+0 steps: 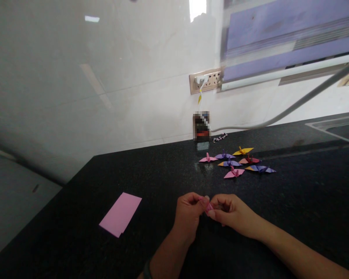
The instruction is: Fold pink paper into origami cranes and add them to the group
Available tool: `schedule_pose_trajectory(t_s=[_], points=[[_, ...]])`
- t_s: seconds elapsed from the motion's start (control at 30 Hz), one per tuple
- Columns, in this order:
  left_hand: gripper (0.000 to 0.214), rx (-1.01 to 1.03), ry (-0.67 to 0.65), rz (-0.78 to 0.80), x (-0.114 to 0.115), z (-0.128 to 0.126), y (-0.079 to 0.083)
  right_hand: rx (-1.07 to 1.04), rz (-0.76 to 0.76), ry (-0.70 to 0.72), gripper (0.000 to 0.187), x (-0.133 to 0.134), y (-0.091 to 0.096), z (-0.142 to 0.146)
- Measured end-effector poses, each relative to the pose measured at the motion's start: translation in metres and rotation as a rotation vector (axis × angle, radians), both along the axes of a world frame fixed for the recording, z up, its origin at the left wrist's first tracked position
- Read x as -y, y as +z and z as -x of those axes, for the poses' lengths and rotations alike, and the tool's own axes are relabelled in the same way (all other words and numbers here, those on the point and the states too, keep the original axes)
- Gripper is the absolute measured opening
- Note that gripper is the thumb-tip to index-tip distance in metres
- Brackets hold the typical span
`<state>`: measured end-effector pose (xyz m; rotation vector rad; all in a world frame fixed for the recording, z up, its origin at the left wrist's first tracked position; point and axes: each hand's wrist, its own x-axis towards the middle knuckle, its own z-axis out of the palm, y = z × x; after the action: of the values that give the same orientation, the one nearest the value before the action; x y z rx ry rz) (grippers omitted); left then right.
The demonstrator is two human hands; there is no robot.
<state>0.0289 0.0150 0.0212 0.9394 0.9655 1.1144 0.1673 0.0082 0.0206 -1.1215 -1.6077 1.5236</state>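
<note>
My left hand (188, 213) and my right hand (231, 214) meet over a black stone counter (75, 232), fingers pinched on a small folded pink paper piece (208, 205) held between them. Only a bit of the pink paper shows between the fingertips. Farther back on the counter stands a group of several finished paper cranes (237, 162) in pink, purple, yellow and red.
A stack of pink paper sheets (120, 214) lies flat to the left of my hands. By the white wall stands a small dark object (201, 126) with a cable up to a wall socket strip (206, 80). A sink edge (334, 126) is at the far right.
</note>
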Motion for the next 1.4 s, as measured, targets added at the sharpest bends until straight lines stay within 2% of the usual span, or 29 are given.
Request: schedule_pose_trajectory(t_s=[0.23,0.3,0.47,0.53,0.73,0.9,1.0,1.17,1.27,1.4], points=[[0.018,-0.014,-0.002,-0.036,0.002,-0.001,0.000,0.088,-0.068,-0.016,0.032,0.000,-0.006,0.004],[0.019,0.026,-0.028,0.002,0.002,-0.001,-0.002,0.089,-0.089,-0.019,0.032,0.000,-0.006,0.004],[0.023,0.153,-0.079,0.138,0.001,-0.001,-0.007,0.148,-0.297,-0.012,0.027,0.002,-0.003,0.003],[0.024,0.167,-0.082,0.147,0.001,0.000,-0.008,0.159,-0.309,-0.004,0.027,0.001,-0.003,0.004],[0.019,-0.026,-0.039,0.020,-0.003,0.004,-0.006,0.145,-0.221,-0.010,0.031,0.000,-0.008,0.004],[0.021,-0.079,-0.049,-0.070,-0.002,0.006,-0.002,0.193,-0.325,0.009,0.029,0.001,-0.001,0.002],[0.020,-0.092,-0.053,-0.058,-0.002,0.006,-0.003,0.191,-0.375,-0.009,0.031,0.001,0.003,0.001],[0.020,-0.046,-0.068,0.002,-0.002,0.005,-0.006,0.110,-0.269,-0.121,0.033,-0.001,0.000,0.000],[0.023,0.017,-0.095,0.040,-0.003,0.004,-0.005,0.013,-0.176,-0.064,0.041,-0.004,-0.003,-0.001],[0.025,0.147,-0.185,0.110,-0.003,0.002,-0.002,-0.098,-0.130,-0.016,0.046,-0.005,-0.006,-0.002]])
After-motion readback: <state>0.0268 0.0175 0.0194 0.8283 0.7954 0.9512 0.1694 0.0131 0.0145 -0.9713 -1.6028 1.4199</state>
